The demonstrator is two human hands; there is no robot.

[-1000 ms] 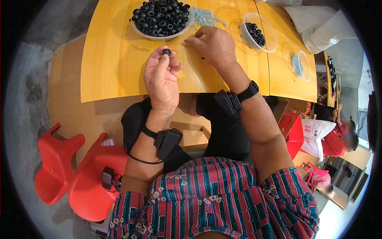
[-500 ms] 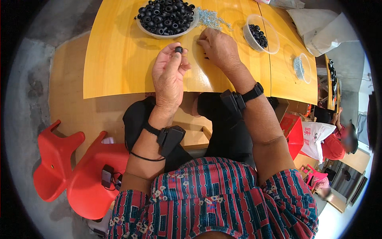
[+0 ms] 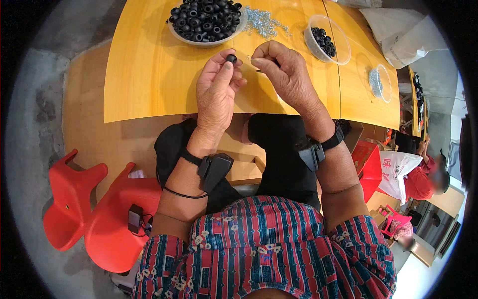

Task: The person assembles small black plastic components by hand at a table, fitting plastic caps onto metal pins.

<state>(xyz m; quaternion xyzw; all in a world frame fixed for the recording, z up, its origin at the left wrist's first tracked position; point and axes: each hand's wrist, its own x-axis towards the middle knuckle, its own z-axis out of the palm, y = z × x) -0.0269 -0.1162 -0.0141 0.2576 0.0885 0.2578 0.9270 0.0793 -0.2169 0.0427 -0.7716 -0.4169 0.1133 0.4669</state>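
Note:
My left hand (image 3: 217,89) pinches a small black rubber ring (image 3: 231,58) between thumb and fingertips, above the yellow table (image 3: 144,84). My right hand (image 3: 284,74) is curled just to its right, fingertips pinched on a small metal piece (image 3: 252,58) too small to make out clearly. A white bowl (image 3: 199,41) heaped with several black rings sits just beyond the left hand. A loose pile of small silvery metal parts (image 3: 263,21) lies beside that bowl, beyond the right hand.
A clear tub (image 3: 343,50) holding black rings and a smaller clear tub (image 3: 381,84) with metal parts stand to the right. A white bag (image 3: 398,35) lies at the far right. Two red plastic stools (image 3: 89,209) stand on the floor at lower left. Another person (image 3: 423,174) sits at right.
Both hands have drawn closer to me and nearer each other over the table; the left hand still holds the black ring, raised toward the right hand's fingertips.

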